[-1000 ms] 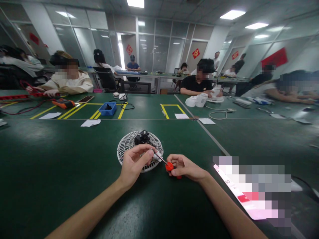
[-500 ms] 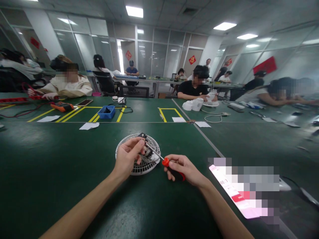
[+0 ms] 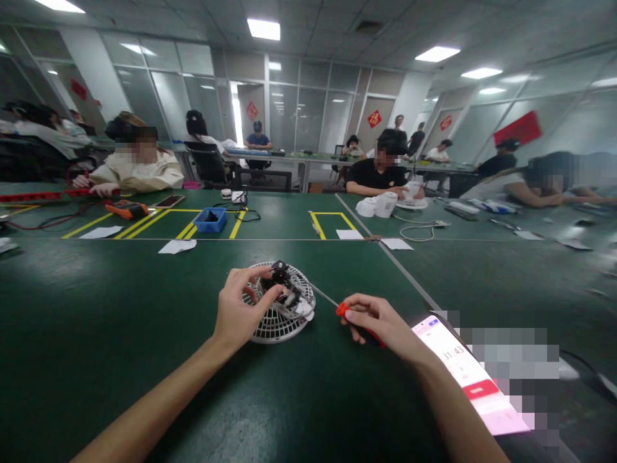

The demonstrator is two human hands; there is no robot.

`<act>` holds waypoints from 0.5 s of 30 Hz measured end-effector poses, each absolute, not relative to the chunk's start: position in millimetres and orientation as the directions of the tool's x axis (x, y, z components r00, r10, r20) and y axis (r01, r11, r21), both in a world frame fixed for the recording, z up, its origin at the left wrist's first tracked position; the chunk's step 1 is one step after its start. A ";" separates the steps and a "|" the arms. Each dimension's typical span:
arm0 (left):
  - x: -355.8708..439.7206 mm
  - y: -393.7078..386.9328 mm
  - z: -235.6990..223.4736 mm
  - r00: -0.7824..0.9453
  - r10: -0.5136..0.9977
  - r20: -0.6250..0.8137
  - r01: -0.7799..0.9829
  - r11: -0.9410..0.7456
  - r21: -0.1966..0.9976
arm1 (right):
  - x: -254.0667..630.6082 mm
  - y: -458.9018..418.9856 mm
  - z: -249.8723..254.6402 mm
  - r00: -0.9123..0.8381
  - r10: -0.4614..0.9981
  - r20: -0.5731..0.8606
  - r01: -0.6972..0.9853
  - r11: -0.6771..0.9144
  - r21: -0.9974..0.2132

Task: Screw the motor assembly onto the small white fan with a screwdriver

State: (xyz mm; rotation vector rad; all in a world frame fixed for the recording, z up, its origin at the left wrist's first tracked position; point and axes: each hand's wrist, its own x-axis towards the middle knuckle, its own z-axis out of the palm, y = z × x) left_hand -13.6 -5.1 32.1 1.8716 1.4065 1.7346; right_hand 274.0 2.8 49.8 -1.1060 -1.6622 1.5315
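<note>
A round white fan grille [image 3: 276, 334] lies on the green table, with a black mechanism [image 3: 280, 275] and grey wires on top. My left hand [image 3: 241, 305] is at the grille's left side, thumb and fingers spread in a curve beside the mechanism. Whether the fingertips touch it is hard to tell. To the right, my right hand [image 3: 373, 321] is closed around the red and black handle of a screwdriver [image 3: 343, 310]. Its thin metal shaft points up and left toward the grille's right edge, apart from my left hand.
A lit phone [image 3: 477, 379] lies at the right, by my right forearm. Farther back are a blue bin [image 3: 210, 220], an orange multimeter [image 3: 126, 209], paper slips [image 3: 177, 246] and a white cable [image 3: 419, 231]. Across the table, a person in black [image 3: 373, 173] works on white parts.
My left hand has left the screwdriver's tip and spread its fingers beside the mechanism. My right hand has drawn the screwdriver to the right, off the grille's middle. The view has shifted slightly.
</note>
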 end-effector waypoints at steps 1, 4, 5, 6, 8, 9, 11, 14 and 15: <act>-15.5 -3.3 28.6 -0.111 0.681 0.724 0.607 -0.530 0.592 | 277.6 3.7 50.6 -0.445 0.888 -0.119 0.197 -0.032 -0.980; -18.3 4.1 18.7 0.073 0.587 0.807 0.773 -0.544 0.326 | 285.0 5.5 50.8 -0.438 0.877 -0.201 0.259 -0.091 -0.962; -18.3 6.7 15.8 0.111 0.582 0.805 0.778 -0.555 0.294 | 286.0 5.6 50.2 -0.441 0.869 -0.223 0.271 -0.108 -0.957; -17.9 9.1 13.0 0.134 0.582 0.802 0.774 -0.567 0.282 | 286.2 5.4 49.5 -0.445 0.863 -0.239 0.278 -0.120 -0.953; -16.2 13.1 8.2 0.139 0.576 0.806 0.754 -0.589 0.291 | 284.8 4.5 47.8 -0.450 0.856 -0.254 0.286 -0.132 -0.949; -15.1 14.6 6.1 0.128 0.573 0.809 0.743 -0.596 0.305 | 283.3 3.9 47.0 -0.450 0.855 -0.256 0.287 -0.133 -0.949; -12.7 16.6 2.3 0.103 0.570 0.815 0.721 -0.607 0.334 | 279.9 2.7 45.7 -0.450 0.855 -0.256 0.288 -0.132 -0.948; -9.3 17.8 -2.9 0.079 0.598 0.798 0.696 -0.606 0.385 | 275.6 1.3 44.3 -0.448 0.858 -0.253 0.290 -0.128 -0.948; -8.4 17.9 -4.6 0.068 0.608 0.791 0.690 -0.601 0.403 | 274.7 1.0 43.9 -0.447 0.859 -0.251 0.290 -0.126 -0.949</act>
